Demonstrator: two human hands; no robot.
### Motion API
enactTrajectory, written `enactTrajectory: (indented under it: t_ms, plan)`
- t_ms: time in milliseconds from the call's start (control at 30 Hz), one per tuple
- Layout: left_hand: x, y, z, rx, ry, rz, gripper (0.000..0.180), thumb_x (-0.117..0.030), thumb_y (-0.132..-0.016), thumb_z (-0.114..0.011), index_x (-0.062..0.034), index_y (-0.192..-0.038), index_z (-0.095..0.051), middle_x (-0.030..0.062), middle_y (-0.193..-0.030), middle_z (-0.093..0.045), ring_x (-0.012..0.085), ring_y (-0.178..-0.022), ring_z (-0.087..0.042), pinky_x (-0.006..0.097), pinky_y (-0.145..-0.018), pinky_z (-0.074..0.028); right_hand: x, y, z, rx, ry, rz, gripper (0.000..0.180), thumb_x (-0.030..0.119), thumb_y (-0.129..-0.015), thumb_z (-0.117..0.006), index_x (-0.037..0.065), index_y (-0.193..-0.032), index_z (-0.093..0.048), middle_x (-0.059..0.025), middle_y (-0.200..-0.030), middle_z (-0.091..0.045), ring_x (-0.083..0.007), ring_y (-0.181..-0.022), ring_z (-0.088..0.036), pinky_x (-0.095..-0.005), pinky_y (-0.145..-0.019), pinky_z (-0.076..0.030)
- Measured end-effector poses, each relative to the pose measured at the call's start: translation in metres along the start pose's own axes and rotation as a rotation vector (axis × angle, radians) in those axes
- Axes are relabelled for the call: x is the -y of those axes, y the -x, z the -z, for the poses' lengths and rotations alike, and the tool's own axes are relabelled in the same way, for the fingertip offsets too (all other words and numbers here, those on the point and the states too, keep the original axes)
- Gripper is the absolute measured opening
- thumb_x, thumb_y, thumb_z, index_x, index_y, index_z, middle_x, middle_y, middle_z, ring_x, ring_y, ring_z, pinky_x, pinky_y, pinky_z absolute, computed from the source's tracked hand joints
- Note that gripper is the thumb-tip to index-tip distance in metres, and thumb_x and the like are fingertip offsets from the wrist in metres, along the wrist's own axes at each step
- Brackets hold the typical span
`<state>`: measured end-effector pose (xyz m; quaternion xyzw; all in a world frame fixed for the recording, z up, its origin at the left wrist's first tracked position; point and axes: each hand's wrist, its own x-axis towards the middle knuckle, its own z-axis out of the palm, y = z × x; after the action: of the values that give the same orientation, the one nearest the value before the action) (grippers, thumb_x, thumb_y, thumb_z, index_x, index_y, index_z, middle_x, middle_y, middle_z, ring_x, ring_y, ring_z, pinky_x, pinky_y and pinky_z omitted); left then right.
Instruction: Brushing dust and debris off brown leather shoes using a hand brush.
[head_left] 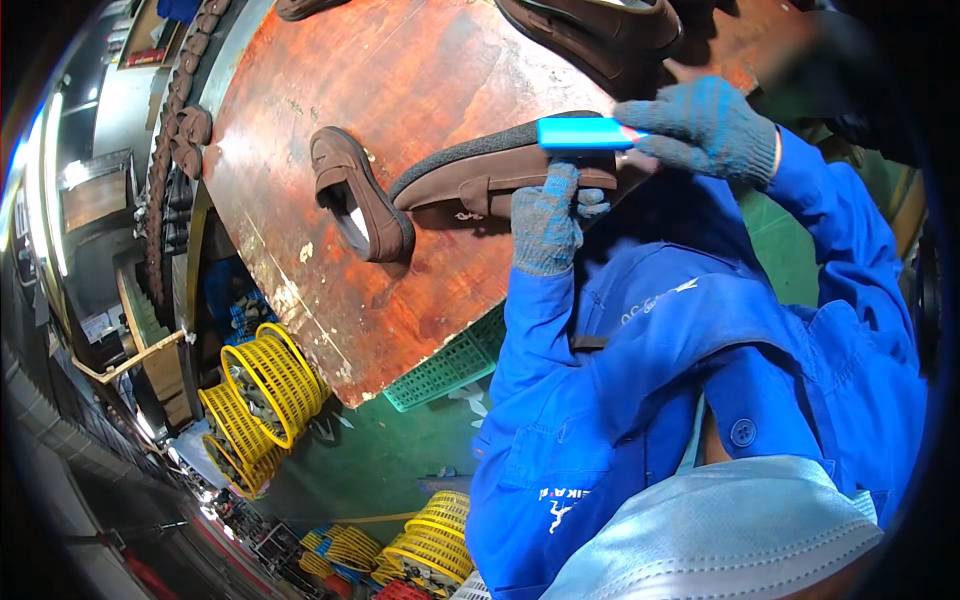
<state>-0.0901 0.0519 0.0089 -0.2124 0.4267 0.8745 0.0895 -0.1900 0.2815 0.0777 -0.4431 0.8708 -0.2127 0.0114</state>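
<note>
A brown loafer (455, 185) lies on its side over the worn red-brown table (270, 170), its dark textured sole edge turned upward. My left hand (547, 222), in a grey-blue knit glove, is closed on the heel end of this shoe. With my right hand (700, 130), gloved alike, I grip a bright blue oblong tool (580, 132) that lies along the sole edge near the heel. A dark strip shows beneath the tool; its exact kind is unclear. Just left of the held shoe's toe stands a second brown loafer (360, 195), upright, its opening showing.
More brown shoes (600, 35) rest at the table's far edge. At the left runs a long row of brown shoes (165, 150). Yellow baskets (270, 385) stand on the green floor, and a green crate (445, 370) sits under the table's near edge.
</note>
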Motion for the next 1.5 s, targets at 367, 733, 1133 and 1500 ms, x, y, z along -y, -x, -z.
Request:
enactTrajectory:
  t_ms: [367, 733, 1133, 1500]
  plan:
    - [-0.056, 0.043, 0.044, 0.150, -0.444, 0.144, 0.039, -0.012, -0.083, -0.070, 0.0011, -0.118, -0.059, 0.0067, -0.092, -0.067, 0.0149, -0.077, -0.063, 0.028, -0.068, -0.053, 0.047, -0.102, -0.057, -0.145, -0.652, 0.008, 0.038, 0.033, -0.098, -0.058, 0.008, -0.127, -0.063, -0.0147, -0.101, -0.071, -0.0214, -0.090, -0.070, -0.0322, -0.081, -0.054]
    - [0.015, 0.090, 0.063, -0.662, -1.123, -0.797, 0.102, -0.031, -0.060, -0.094, 0.0032, -0.135, -0.033, 0.0224, -0.128, -0.048, 0.0336, -0.113, -0.054, 0.044, -0.097, -0.045, 0.052, -0.061, -0.104, -0.341, -0.953, -0.155, 0.039, 0.022, -0.101, -0.056, 0.006, -0.137, -0.056, 0.0030, -0.105, -0.065, -0.0040, -0.080, -0.050, -0.0213, -0.073, -0.045]
    - [0.034, 0.120, 0.047, -0.668, -1.373, -1.075, 0.074, -0.010, -0.060, -0.088, -0.0184, -0.112, -0.035, 0.0190, -0.117, -0.044, 0.0379, -0.098, -0.056, 0.050, -0.082, -0.048, 0.087, -0.044, -0.072, -0.153, -0.168, 0.561, 0.054, 0.030, -0.080, -0.072, 0.021, -0.131, -0.057, -0.0105, -0.059, -0.051, -0.0318, -0.046, -0.052, -0.0443, -0.040, -0.035]
    - [0.032, 0.120, 0.048, -0.689, -1.384, -1.125, 0.073, -0.015, -0.059, -0.090, -0.0153, -0.108, -0.036, 0.0179, -0.112, -0.047, 0.0381, -0.098, -0.052, 0.051, -0.082, -0.043, 0.035, -0.119, -0.085, -0.426, -0.036, 0.394, 0.039, 0.031, -0.093, -0.061, 0.022, -0.130, -0.061, -0.0067, -0.074, -0.063, -0.0260, -0.064, -0.062, -0.0399, -0.057, -0.049]
